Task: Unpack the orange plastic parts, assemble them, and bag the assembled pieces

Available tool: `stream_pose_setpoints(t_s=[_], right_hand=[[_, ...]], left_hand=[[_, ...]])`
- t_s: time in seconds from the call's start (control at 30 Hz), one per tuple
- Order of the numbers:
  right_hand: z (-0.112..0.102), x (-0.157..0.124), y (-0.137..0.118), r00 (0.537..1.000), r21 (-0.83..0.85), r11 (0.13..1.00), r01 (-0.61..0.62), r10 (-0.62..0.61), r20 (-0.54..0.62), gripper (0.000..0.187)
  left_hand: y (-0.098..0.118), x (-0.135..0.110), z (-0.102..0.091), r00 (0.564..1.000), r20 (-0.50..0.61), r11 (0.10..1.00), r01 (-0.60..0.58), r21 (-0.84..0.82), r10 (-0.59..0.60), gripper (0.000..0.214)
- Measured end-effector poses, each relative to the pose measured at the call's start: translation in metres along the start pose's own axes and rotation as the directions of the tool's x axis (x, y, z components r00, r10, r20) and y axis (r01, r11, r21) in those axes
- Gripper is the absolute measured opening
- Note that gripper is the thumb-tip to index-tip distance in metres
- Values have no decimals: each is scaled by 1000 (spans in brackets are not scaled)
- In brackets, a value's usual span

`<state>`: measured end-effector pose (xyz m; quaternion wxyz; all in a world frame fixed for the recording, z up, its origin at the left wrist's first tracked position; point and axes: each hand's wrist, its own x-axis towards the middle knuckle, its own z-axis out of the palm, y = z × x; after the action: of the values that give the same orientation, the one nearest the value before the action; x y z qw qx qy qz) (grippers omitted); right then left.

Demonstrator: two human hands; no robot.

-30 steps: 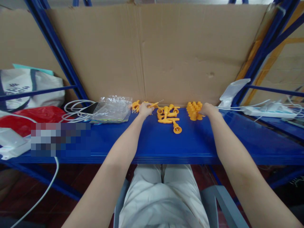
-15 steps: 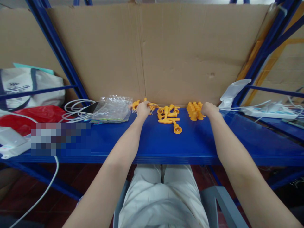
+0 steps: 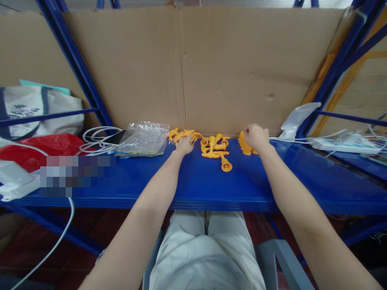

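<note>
Handling step: Appears to be arranging loose pieces, each bare hand working at a separate group along the back of the blue metal table [image 3: 211,186].
Left hand [image 3: 184,145]: Palm down, fingers parted, extended over the near edge of the left pile; no piece is seen clamped between them. Fingertip contact is too small to confirm.
Left pile: Orange-yellow plastic pieces with fine metallic chains [image 3: 173,133], heaped beside the clear plastic bag [image 3: 145,139].
Right hand [image 3: 256,136]: Fingers curled at the right group, partly covering it. Whether they are clamped on a piece cannot be told.
Right group: Orange-yellow flared plastic cones [image 3: 246,150], standing close together, wide ends down.
Centre group: Orange-yellow plastic horn-shaped and branched pieces [image 3: 212,141], lying between the hands, untouched. One orange-yellow horn with a round open mouth [image 3: 226,166] lies nearest the table's front edge, mouth toward the wearer.
Rear boundary: Tall brown cardboard panel [image 3: 242,72], upright just behind all three groups.
Next move, left: Calls for isolating one piece and keeping its chain free of its neighbours, as tangling seems likely.
Next move, right: Calls for a narrow pinch and a straight lift, since adjoining cones could tip if brushed.
</note>
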<state>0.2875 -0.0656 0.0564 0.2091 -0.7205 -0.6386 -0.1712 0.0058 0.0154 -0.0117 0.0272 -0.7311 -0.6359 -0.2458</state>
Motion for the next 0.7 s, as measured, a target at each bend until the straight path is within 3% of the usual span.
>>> stream_pose_setpoints(t_s=[0.1,0.23,0.4,0.57,0.7], right_hand=[[8,-3,-11,980,51,980,191,-193,42,31],[21,-7,-28,900,176,904,390,-415,137,25],[32,-11,-40,835,301,839,453,-518,185,23],[37,-13,-43,812,341,809,479,-556,179,22],[43,-13,-47,771,388,759,523,-615,164,20]], left_hand=[[3,-1,-1,999,42,999,32,6,-32,59],[7,-3,-8,999,6,999,44,21,-44,48],[14,-5,-15,997,-60,997,-37,65,41,38],[25,-10,-16,987,101,981,-141,130,128,32],[25,-10,-13,973,170,955,-194,224,158,36]])
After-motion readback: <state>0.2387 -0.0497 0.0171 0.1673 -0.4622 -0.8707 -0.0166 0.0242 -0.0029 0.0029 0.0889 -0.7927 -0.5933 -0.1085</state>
